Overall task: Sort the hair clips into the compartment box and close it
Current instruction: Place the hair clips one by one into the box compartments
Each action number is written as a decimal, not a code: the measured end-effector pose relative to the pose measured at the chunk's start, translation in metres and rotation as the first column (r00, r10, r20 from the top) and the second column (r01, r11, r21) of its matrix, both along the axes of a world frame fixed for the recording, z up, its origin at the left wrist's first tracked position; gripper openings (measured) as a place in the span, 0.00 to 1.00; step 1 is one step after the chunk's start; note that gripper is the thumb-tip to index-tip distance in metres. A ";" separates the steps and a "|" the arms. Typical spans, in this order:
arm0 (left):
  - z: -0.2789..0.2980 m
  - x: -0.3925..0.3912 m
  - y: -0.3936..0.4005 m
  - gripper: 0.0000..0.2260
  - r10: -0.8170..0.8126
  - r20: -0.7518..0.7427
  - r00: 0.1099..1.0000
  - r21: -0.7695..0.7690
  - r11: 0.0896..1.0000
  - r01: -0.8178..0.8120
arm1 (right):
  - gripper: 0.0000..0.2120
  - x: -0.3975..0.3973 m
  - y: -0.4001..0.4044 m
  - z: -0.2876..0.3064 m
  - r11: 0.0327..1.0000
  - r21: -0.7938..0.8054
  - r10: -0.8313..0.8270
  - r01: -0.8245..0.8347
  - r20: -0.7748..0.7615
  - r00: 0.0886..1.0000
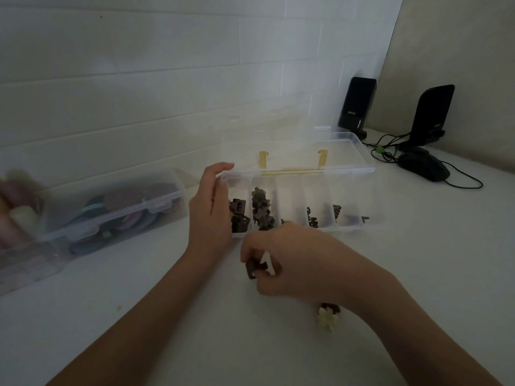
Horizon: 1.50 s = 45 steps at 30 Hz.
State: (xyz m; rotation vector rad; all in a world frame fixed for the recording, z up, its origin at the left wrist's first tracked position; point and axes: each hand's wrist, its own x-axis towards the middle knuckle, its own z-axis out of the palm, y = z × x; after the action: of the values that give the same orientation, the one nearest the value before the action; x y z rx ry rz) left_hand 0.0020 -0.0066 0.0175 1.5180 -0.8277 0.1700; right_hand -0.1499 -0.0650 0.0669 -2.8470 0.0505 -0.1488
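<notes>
At the far left a closed clear storage case sits apart from the work. The left hand lies flat, fingers straight, against the left end wall of the compartment box, steadying it; its lid stands open at the back. Just in front of the box's near wall, the right hand curls round a dark brown hair clip, pinching it. The compartments lie directly beyond this grip, running side by side left to right, the leftmost holding similar square brown clips. A cream flower clip waits on the table under the right wrist.
</notes>
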 end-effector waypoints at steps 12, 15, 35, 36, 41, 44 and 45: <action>0.000 -0.004 0.000 0.11 -0.046 -0.017 0.999 -0.078 0.996 0.044 | 0.12 0.045 -0.010 0.003 0.959 0.248 -0.256 0.137 0.549 0.796; 0.000 -0.006 -0.001 0.12 -0.046 -0.040 0.998 -0.110 0.993 0.041 | 0.07 0.063 -0.015 0.008 0.978 -0.064 -0.123 0.201 0.601 0.790; -0.001 -0.003 -0.003 0.13 -0.024 -0.091 0.996 -0.098 0.995 0.015 | 0.20 -0.026 -0.053 -0.001 0.990 -0.140 0.053 -0.029 0.169 0.984; 0.000 -0.004 -0.002 0.12 -0.031 -0.104 0.994 -0.095 0.995 0.021 | 0.22 -0.028 -0.051 0.004 0.985 -0.173 0.033 -0.015 0.105 0.994; 0.002 -0.007 0.000 0.12 -0.023 -0.108 0.994 -0.086 0.996 0.014 | 0.23 -0.032 -0.043 0.008 0.969 -0.242 -0.065 0.036 -0.114 0.991; 0.000 -0.006 0.000 0.12 -0.026 -0.101 0.995 -0.096 0.995 0.017 | 0.18 -0.029 -0.044 0.000 0.978 -0.207 -0.040 0.018 -0.103 0.994; -0.001 -0.005 0.000 0.12 -0.026 -0.094 0.995 -0.097 0.995 0.016 | 0.17 -0.027 -0.045 -0.002 0.979 -0.202 -0.022 0.007 -0.072 0.997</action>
State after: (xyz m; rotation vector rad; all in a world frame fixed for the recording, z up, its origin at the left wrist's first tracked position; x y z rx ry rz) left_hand -0.0027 -0.0070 0.0166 1.4154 -0.7489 0.1192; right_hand -0.1774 -0.1096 0.0653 -3.0550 0.0757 -0.0533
